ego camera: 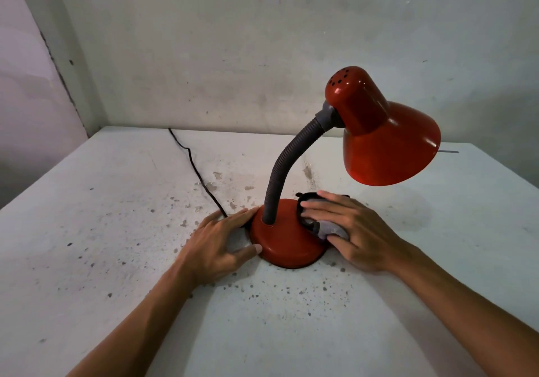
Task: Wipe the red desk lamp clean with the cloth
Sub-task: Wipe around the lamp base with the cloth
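The red desk lamp stands upright on a white table, its round base in the middle, a grey flexible neck curving up to the red shade that points right and down. My left hand grips the base's left rim, thumb on the front edge and fingers behind. My right hand presses a grey cloth with a dark border flat against the right side of the base. Most of the cloth is hidden under that hand.
The lamp's black cord runs from the base back left across the stained white table to its far edge. A grey wall rises right behind the table. A thin dark object lies at the far right.
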The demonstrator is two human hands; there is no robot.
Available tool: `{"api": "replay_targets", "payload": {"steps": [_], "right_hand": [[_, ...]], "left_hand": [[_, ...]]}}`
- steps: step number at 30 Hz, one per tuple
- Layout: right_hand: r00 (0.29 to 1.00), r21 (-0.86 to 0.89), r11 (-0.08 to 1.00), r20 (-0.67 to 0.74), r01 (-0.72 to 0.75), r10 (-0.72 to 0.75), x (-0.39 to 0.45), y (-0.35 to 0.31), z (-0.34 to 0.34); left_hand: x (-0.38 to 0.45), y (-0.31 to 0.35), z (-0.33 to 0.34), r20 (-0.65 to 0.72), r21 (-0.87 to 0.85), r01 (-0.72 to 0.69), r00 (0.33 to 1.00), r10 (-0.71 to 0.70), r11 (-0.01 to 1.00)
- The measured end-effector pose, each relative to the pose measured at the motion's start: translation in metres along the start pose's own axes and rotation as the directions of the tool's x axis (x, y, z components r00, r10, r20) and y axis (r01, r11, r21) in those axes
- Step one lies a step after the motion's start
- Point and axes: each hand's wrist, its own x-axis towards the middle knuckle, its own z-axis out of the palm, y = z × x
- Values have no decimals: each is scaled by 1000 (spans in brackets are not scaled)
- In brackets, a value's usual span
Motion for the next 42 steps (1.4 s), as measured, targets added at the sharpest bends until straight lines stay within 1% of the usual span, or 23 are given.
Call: {"api": "replay_targets", "payload": {"steps": [2,4,6,10,15,20,22,24,26,27,29,31,34,38,42], "right_hand": [[998,41,997,3,58,-58,-5,5,0],[993,19,992,-5,121,-121,-9,8,1],[989,10,989,-3,145,-145,-6,9,-2],[971,6,971,-5,239,-239,-5,9,-3],[988,20,989,-64,143,-142,-7,13,-2],[993,118,993,-113,2,11,-4,4,7],[994,140,990,-111,10,5,-7,3,7],[994,148,987,-96,69,-55,-17,5,11],[989,156,983,-122,101,-83,-29,12,14],[988,180,981,-147,77,-51,-33,15,14],[978,289,957,-187,-32,89,-34,17,15],[961,412,903,-178,-123,212,-29,10,16],[946,494,850,-149,-181,288,-26,3,22],[951,525,831,-117,-185,286,-34,-1,22],[967,554,819,-94,-148,238,-47,-12,21]], "left_hand": [[0,0,0,6,8,-1,1000,1,1000],[0,0,2,13,31,-9,1000,9,999],[0,-1,2,16,46,-5,1000,4,999],[-1,0,0,21,47,8,1000,-9,999],[-1,3,0,27,73,6,1000,-8,997],[1,6,1,5,65,19,1000,-20,998],[0,8,1,3,69,30,1000,-31,997],[0,8,1,5,71,39,999,-39,997],[0,7,1,-2,71,40,999,-40,997],[0,8,1,-4,69,38,999,-38,997],[1,10,2,4,79,38,999,-39,996],[2,11,2,17,106,48,999,-50,993],[1,18,-1,27,107,62,998,-65,992],[-8,23,-6,38,82,64,997,-67,995],[-22,22,-8,16,31,42,999,-43,999]]}}
